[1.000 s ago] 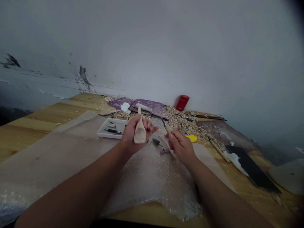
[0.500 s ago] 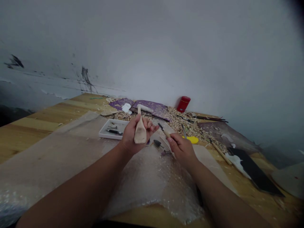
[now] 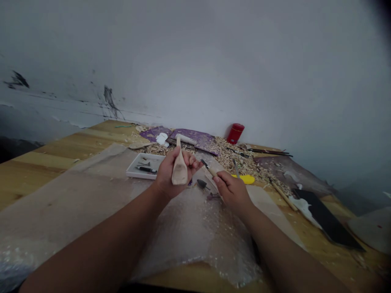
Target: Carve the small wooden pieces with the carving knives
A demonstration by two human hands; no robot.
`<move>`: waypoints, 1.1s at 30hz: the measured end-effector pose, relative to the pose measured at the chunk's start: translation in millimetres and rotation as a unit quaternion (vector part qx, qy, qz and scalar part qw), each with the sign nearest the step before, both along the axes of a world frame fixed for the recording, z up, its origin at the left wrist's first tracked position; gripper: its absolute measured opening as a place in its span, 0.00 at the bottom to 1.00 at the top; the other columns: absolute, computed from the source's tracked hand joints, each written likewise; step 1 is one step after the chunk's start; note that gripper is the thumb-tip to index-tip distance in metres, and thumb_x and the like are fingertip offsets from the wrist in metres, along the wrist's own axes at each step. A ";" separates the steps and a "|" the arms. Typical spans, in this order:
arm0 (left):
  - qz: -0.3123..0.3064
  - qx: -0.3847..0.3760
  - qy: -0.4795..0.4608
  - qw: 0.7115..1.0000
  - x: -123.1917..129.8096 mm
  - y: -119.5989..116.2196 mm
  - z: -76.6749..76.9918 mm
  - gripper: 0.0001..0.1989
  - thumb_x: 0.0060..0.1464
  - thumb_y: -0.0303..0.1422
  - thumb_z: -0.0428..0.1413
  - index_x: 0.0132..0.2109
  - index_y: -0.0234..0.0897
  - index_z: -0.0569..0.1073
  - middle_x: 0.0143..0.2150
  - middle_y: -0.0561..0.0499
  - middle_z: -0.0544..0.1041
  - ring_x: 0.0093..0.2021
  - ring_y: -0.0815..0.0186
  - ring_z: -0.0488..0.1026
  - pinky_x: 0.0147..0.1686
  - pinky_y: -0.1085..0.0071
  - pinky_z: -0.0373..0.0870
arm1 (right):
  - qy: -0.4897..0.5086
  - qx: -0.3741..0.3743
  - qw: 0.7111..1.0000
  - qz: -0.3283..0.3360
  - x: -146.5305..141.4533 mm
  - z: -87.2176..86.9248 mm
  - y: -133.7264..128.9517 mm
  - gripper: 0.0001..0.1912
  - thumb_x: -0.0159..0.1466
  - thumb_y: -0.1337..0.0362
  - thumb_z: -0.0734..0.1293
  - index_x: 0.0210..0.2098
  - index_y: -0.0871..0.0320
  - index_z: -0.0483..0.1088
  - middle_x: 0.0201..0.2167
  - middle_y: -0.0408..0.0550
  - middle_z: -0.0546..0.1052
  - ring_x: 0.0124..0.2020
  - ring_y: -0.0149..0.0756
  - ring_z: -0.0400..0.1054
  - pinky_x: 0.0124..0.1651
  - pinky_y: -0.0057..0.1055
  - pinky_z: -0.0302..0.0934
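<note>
In my left hand (image 3: pixel 167 175) lies a pale wooden spoon (image 3: pixel 180 172), its bowl end toward me and its handle pointing away. The thumb rests along its side, and the fingers curl up at the right. My right hand (image 3: pixel 234 191) is closed around the wooden handle of a carving knife (image 3: pixel 210 170). The short dark blade points up and left, close to my left fingertips and apart from the spoon. Small dark grinding heads (image 3: pixel 202 184) lie on the bubble wrap (image 3: pixel 100 207) between the hands.
A white tray (image 3: pixel 129 172) with small tools stands left of the spoon. Wood shavings (image 3: pixel 233 156) are heaped behind, near a red tin (image 3: pixel 235 133) and purple sheets (image 3: pixel 201 138). A yellow-handled tool (image 3: pixel 247 179), a wooden stick (image 3: pixel 284 196) and a black slab (image 3: pixel 326 219) lie right.
The carving knife in my right hand has shifted slightly left and down, its blade now nearer my left fingertips. My left hand and the spoon stay almost still.
</note>
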State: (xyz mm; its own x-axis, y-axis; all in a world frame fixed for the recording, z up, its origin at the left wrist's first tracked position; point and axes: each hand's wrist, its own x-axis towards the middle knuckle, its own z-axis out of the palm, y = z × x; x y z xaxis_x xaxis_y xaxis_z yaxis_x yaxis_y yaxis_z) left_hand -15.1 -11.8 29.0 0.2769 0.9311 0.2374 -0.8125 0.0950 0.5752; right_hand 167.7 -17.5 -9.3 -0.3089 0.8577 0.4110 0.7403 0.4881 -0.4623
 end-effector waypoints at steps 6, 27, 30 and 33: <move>0.005 -0.021 -0.013 1.000 1.1 -0.3 1.5 0.22 0.54 0.38 0.44 0.16 0.33 0.63 0.20 0.49 0.64 0.26 0.68 0.66 0.39 0.65 0.66 | -0.005 -0.012 1.000 -0.001 0.2 1.4 0.1 0.15 0.63 0.56 0.53 0.25 0.56 0.60 0.17 0.40 0.63 0.22 0.31 0.59 0.25 0.25 0.46; -0.021 -0.009 -0.001 1.000 -3.4 0.9 -1.1 0.22 0.54 0.39 0.44 0.17 0.32 0.63 0.22 0.49 0.62 0.24 0.70 0.63 0.24 0.73 0.61 | 0.012 -0.049 0.988 0.143 -5.4 -4.1 -4.7 0.11 0.63 0.59 0.55 0.29 0.56 0.63 0.21 0.41 0.68 0.23 0.29 0.62 0.25 0.25 0.49; -0.029 -0.006 0.004 1.000 -3.9 1.8 -2.4 0.22 0.54 0.39 0.43 0.17 0.32 0.63 0.23 0.49 0.63 0.24 0.71 0.62 0.24 0.74 0.60 | 0.065 -0.014 0.989 0.132 -2.8 -2.2 -6.7 0.09 0.62 0.60 0.57 0.30 0.56 0.65 0.21 0.40 0.68 0.23 0.29 0.62 0.26 0.25 0.51; -0.031 -0.005 0.011 0.999 -4.0 4.1 -4.6 0.22 0.54 0.38 0.42 0.18 0.32 0.63 0.22 0.49 0.63 0.23 0.71 0.62 0.23 0.74 0.59 | 0.182 0.036 0.979 0.086 3.1 1.4 -7.6 0.08 0.61 0.60 0.59 0.33 0.55 0.66 0.21 0.40 0.67 0.23 0.29 0.61 0.27 0.25 0.53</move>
